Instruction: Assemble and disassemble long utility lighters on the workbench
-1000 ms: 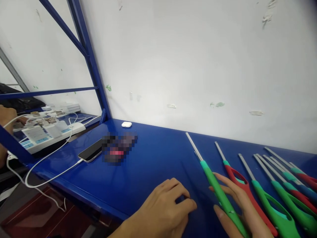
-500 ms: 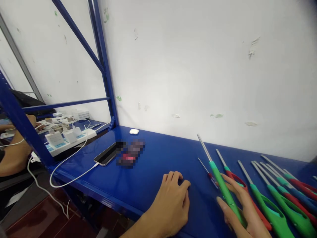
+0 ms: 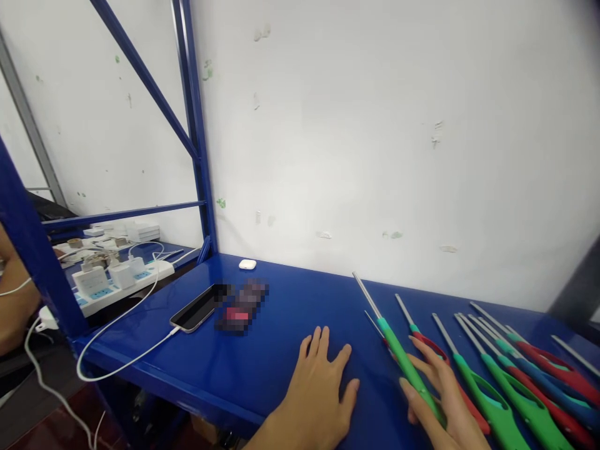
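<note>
My left hand rests palm down on the blue table, fingers stretched out and thumb apart, holding nothing. Farther right, my right hand has its fingers and thumb around a green long-necked lighter, whose metal tube points up and away toward the wall. Under that lighter lies a screwdriver, its thin shaft showing and its handle mostly hidden. Just right of it is a red lighter, partly covered by my right hand. Several more green, red and blue lighters lie side by side along the right of the table.
A phone on a white cable, a pixelated item and a white earbud case lie on the left. Beyond the blue frame post are a power strip with chargers and another person's arm. A white wall stands behind.
My left hand's fingers have gone from curled to spread flat. My right hand still holds the green lighter. The view has shifted slightly, and the other person's hand has moved behind the post.
</note>
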### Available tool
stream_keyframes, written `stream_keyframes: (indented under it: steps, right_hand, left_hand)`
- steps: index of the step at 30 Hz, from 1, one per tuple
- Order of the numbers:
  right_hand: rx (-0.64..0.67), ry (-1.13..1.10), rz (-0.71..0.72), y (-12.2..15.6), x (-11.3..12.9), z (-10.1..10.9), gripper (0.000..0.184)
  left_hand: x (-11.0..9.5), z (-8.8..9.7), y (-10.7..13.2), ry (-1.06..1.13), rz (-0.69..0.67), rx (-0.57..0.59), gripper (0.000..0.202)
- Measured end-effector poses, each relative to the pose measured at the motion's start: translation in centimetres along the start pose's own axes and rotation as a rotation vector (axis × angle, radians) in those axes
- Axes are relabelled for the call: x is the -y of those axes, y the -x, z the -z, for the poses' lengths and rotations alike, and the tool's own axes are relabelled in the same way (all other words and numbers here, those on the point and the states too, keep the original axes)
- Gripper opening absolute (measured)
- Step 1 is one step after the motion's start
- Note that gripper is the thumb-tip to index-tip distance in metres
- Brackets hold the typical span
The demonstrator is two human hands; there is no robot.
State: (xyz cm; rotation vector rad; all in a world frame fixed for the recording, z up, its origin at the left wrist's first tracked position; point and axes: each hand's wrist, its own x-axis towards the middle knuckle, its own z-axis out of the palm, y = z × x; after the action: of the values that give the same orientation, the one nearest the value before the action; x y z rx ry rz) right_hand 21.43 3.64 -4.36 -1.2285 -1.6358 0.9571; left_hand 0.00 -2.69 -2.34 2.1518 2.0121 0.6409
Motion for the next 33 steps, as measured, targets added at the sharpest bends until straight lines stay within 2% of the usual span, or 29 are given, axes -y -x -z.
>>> stream_keyframes:
  steps: [3, 8, 12, 19, 26, 33]
  right_hand:
    - [0.024, 0.018, 0.018, -0.1, -0.3, -0.1, 0.082]
    - [-0.08, 0.013, 0.079, 0.2, 0.4, -0.8, 0.068]
    - [-0.043, 0.063, 0.094, 0.3, 0.8, -0.7, 0.064]
    - [-0.011, 0.076, 0.07, -0.1, 0.5, -0.3, 0.072]
    - [-0.006, 0.0, 0.078, 0.3, 0.4, -0.6, 0.069]
    - [-0.005, -0.025, 0.062, 0.4, 0.4, -0.8, 0.07]
  left_hand:
    - [0.0, 0.0, -0.3, -0.045, 0.0, 0.011, 0.053]
    - [-0.1, 0.0, -0.6, -0.103, -0.027, 0.011, 0.051]
    - [0.3, -0.4, -0.8, -0.11, -0.057, -0.022, 0.05]
    - [0.5, -0.9, -1.4, -0.145, -0.07, -0.032, 0.049]
    - [0.0, -0.4, -1.2, -0.17, -0.051, -0.011, 0.05]
    - [0.3, -0.6, -1.1, -0.18, -0.056, -0.009, 0.051]
